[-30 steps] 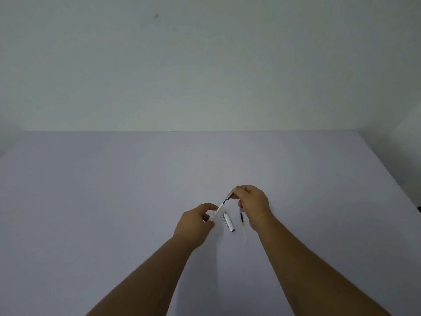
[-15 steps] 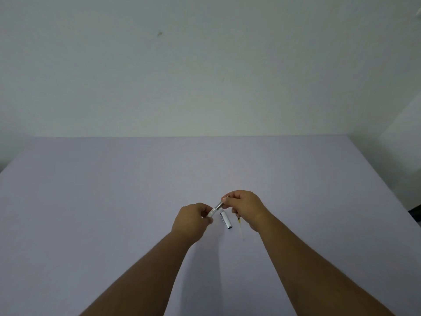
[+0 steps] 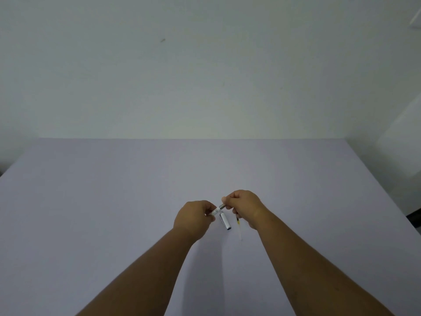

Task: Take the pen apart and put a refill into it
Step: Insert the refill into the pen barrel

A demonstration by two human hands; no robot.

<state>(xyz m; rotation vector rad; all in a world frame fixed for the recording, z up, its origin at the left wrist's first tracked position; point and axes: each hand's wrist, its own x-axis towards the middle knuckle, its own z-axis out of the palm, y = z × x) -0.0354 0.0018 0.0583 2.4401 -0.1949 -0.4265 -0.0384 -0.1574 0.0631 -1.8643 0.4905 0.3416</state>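
Observation:
Both hands hold a white and silver pen (image 3: 218,209) a little above the table, and only a short middle stretch of it shows between them. My left hand (image 3: 196,215) grips its near left end. My right hand (image 3: 243,203) pinches its far right end. Below the pen, a white pen cap (image 3: 225,221) with a dark tip lies on the table. To the right of the cap lies a thin refill (image 3: 238,225) with a dark and yellow upper part and a pale tube, its top hidden under my right hand.
The pale lilac table (image 3: 114,201) spreads wide on all sides of the hands. A plain light wall (image 3: 205,76) rises behind its far edge. The table's right edge runs diagonally at the right, with a dark gap (image 3: 414,215) beyond it.
My hands have come closer together, so less of the pen shows between them. The cap and the refill have stayed on the table. The camera has tipped up slightly.

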